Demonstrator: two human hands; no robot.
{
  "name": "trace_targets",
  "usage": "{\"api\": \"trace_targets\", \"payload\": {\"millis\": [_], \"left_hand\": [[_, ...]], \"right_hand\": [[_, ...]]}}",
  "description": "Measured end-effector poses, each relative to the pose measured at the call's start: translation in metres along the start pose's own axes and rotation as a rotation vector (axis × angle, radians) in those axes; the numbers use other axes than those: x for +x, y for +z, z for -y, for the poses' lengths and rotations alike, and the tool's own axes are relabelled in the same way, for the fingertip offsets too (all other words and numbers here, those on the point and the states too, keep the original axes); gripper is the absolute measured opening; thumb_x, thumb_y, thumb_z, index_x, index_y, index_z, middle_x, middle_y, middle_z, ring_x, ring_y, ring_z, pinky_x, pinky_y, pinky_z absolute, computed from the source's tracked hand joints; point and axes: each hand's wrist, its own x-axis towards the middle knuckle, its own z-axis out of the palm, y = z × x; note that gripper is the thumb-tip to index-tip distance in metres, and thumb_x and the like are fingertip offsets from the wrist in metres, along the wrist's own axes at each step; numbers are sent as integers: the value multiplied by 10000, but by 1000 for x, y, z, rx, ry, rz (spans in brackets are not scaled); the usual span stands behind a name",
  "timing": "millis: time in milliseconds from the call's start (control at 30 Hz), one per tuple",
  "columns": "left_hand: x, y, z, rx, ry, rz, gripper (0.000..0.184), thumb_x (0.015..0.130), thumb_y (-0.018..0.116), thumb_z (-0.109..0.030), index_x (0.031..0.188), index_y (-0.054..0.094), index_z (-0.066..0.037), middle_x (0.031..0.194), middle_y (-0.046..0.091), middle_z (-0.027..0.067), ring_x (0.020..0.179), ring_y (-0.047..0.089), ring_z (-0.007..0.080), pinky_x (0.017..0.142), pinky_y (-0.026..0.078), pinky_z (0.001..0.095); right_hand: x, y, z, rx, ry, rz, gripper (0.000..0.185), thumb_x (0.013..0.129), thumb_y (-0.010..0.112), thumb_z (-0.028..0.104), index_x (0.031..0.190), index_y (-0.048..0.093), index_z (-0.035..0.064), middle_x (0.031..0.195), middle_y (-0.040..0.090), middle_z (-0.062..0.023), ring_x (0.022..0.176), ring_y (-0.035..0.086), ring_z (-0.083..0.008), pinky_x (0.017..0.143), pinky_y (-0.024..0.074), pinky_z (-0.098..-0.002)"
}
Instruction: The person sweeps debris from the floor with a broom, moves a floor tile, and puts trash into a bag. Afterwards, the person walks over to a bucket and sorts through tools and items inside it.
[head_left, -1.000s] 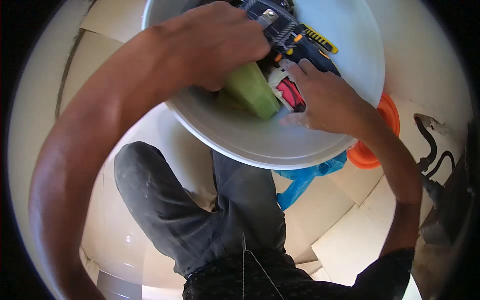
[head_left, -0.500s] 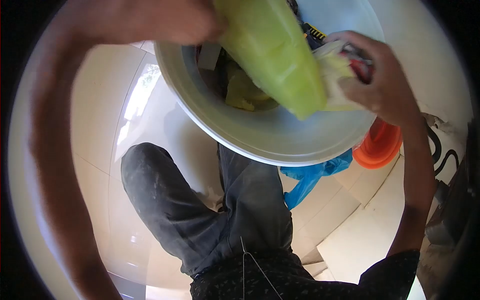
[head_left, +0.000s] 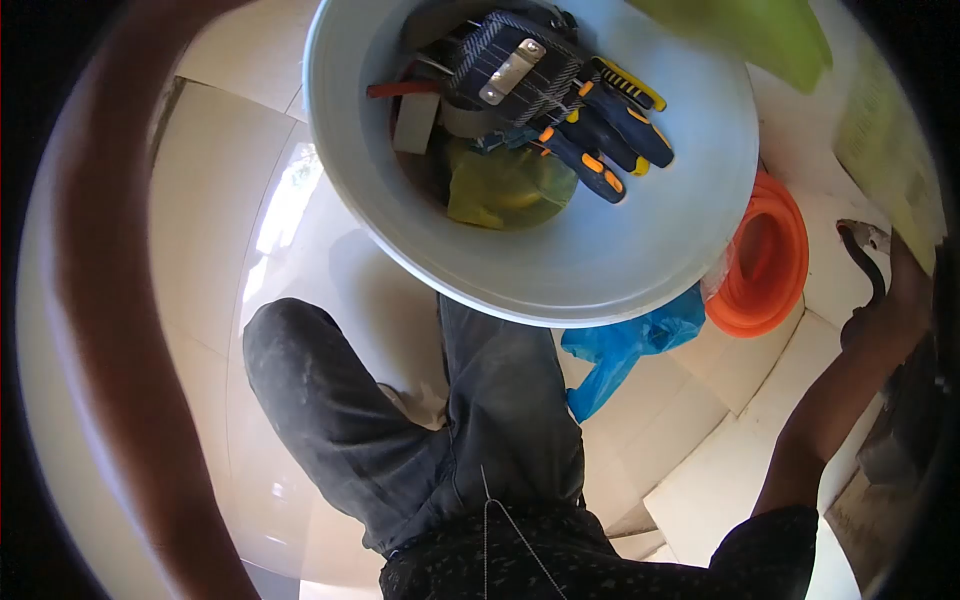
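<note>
A white bucket [head_left: 640, 250] holds a dark tool pouch [head_left: 515, 70] with a metal clip, and several screwdrivers with dark blue and orange handles [head_left: 590, 165]. Beside them is a black and yellow handle [head_left: 630, 85]. A translucent yellow-green piece [head_left: 510, 190] lies at the bucket's bottom. My left hand is out of view past the top edge; only its arm shows. A green bag [head_left: 760, 35] hangs at the top right. At the right edge, my right hand [head_left: 908, 270] is partly visible below a pale green printed packet [head_left: 885, 150], its fingers hidden.
An orange container [head_left: 765, 265] stands right of the bucket, with a blue plastic bag [head_left: 635, 345] below the rim. My legs [head_left: 350, 410] are under the bucket on the tiled floor [head_left: 220, 200]. A black hose [head_left: 865, 260] and a dark object [head_left: 895, 430] are at the right.
The green bag and the pale packet have moved up and right, out of the bucket. My right hand has gone to the right edge, and my left hand has left the view. The tools are uncovered.
</note>
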Motion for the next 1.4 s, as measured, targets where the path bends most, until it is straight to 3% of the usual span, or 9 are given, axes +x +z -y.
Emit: {"api": "trace_targets", "payload": {"millis": [200, 267, 533, 667, 767, 900, 1067, 1267, 1400], "left_hand": [[78, 41, 23, -142, 359, -103, 400, 588, 678, -14, 979, 619, -75, 934, 627, 92, 863, 612, 185, 765, 492, 310], [106, 66, 28, -177, 542, -139, 399, 596, 678, -16, 985, 619, -81, 941, 626, 87, 873, 611, 184, 769, 490, 312], [104, 115, -23, -106, 814, 66, 291, 649, 648, -169, 915, 616, -57, 920, 603, 75, 941, 549, 239, 757, 462, 357], [46, 148, -71, -221, 632, 114, 190, 640, 590, -162, 822, 576, -111, 918, 583, 58, 975, 545, 215, 962, 378, 382], [-7, 160, -95, -157, 715, 21, 179, 658, 576, -175, 826, 582, -116, 1002, 555, 62, 1059, 486, 252, 989, 320, 450], [-74, 179, -106, 149, 47, 367, 399, 715, 568, -120, 1108, 505, -92, 1233, 357, 199, 1188, 328, 348, 1003, 257, 471], [-139, 192, -84, -469, -631, 508, 712, 622, 656, -41, 1239, 305, 15, 1263, 267, 280, 1203, 260, 435, 1016, 236, 450], [-119, 184, -37, -148, -578, 927, 721, 665, 656, -136, 1257, 276, 23, 1291, 260, 277, 1202, 285, 420, 977, 316, 431], [-72, 112, -59, -360, -315, 980, 526, 737, 616, -161, 1204, 403, -48, 1163, 472, 177, 1041, 492, 320, 866, 415, 421]], "right_hand": [[-39, -39, -24, 501, 556, 359, 409, 848, 450, 165, 1199, 392, -36, 1216, 420, -208, 1107, 430, -328, 918, 378, -465], [-50, -19, -25, 247, 533, -79, 604, 869, 356, 381, 1298, 211, -18, 1372, 170, -205, 1276, 132, -379, 959, 147, -657], [-81, -58, -35, 90, 480, -108, 369, 881, 364, 233, 1144, 434, -16, 1054, 537, -118, 889, 544, -212, 762, 471, -357], [-116, -173, -64, 326, 467, 22, 392, 857, 390, 202, 1169, 424, -32, 1058, 562, -111, 897, 565, -175, 667, 511, -348], [-178, -185, -70, 251, 529, 96, 512, 822, 425, 254, 1257, 355, -6, 1161, 500, -134, 1023, 502, -237, 834, 428, -364], [-246, -174, -87, 694, 721, -55, 630, 761, 470, 348, 1275, 341, 6, 1228, 459, -152, 1123, 454, -294, 955, 369, -425], [-304, -146, -131, 573, 788, -306, 610, 713, 517, 320, 1219, 396, 0, 1193, 481, -147, 1067, 494, -296, 910, 407, -416], [-308, -126, -225, 717, 853, -232, 546, 730, 534, 261, 1194, 410, 1, 1154, 500, -146, 1045, 510, -277, 881, 432, -395], [-306, -145, -272, 452, 920, -246, 499, 736, 547, 239, 1164, 433, 10, 1113, 523, -125, 1025, 521, -278, 838, 447, -394]]}}
